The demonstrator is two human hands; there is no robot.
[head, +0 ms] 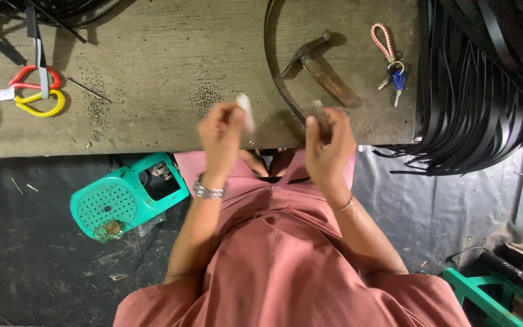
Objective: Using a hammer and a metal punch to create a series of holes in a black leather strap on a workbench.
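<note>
My left hand [222, 136], with a metal watch on its wrist, is closed on a small whitish piece [244, 110] held over the front edge of the worn wooden bench [152, 72]. My right hand [329, 145] grips a small dark piece [320, 115]; it seems to be the end of a long black strap [269, 54] that curves away across the bench. The two hands are a short gap apart, above my pink-clad lap. A hammer [319, 66] with a wooden handle lies just beyond my right hand.
Red-and-yellow-handled scissors [31, 91] lie at the bench's left end. A bunch of keys [393, 69] on a braided loop lies by a heap of black straps [485, 91] at the right. On the floor are a teal plastic casing [122, 200] and a green stool [485, 290].
</note>
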